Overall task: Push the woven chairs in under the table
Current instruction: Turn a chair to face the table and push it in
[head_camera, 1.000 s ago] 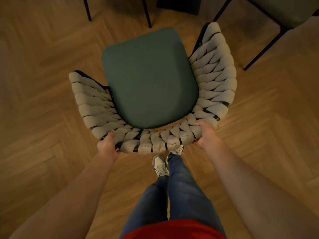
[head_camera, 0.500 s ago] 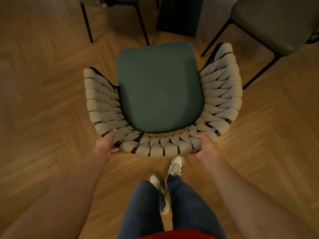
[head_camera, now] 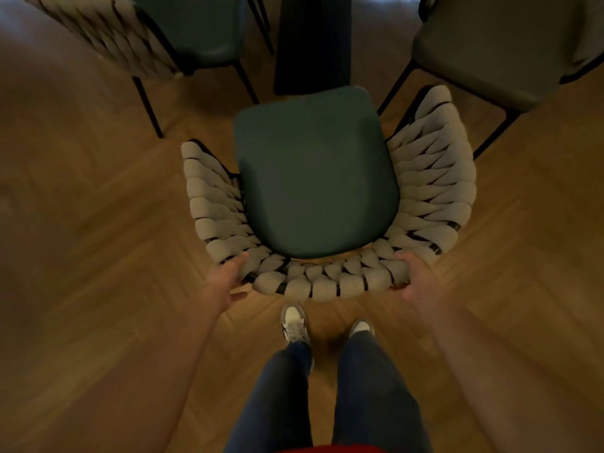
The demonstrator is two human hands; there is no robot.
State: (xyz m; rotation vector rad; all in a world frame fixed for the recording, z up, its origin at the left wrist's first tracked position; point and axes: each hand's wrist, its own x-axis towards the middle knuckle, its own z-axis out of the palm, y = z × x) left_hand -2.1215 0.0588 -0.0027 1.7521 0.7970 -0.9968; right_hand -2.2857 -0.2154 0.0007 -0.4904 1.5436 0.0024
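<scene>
Both hands, left hand point(head_camera: 228, 276) and right hand point(head_camera: 413, 277), grip the chair point(head_camera: 313, 178) back; next, push it ahead under the table point(head_camera: 312, 44).

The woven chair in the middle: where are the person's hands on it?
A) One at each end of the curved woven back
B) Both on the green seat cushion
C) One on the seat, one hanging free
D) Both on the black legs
A. The left hand and the right hand each hold the woven back of the chair, one at either end of its near curve, clear of the green seat.
</scene>
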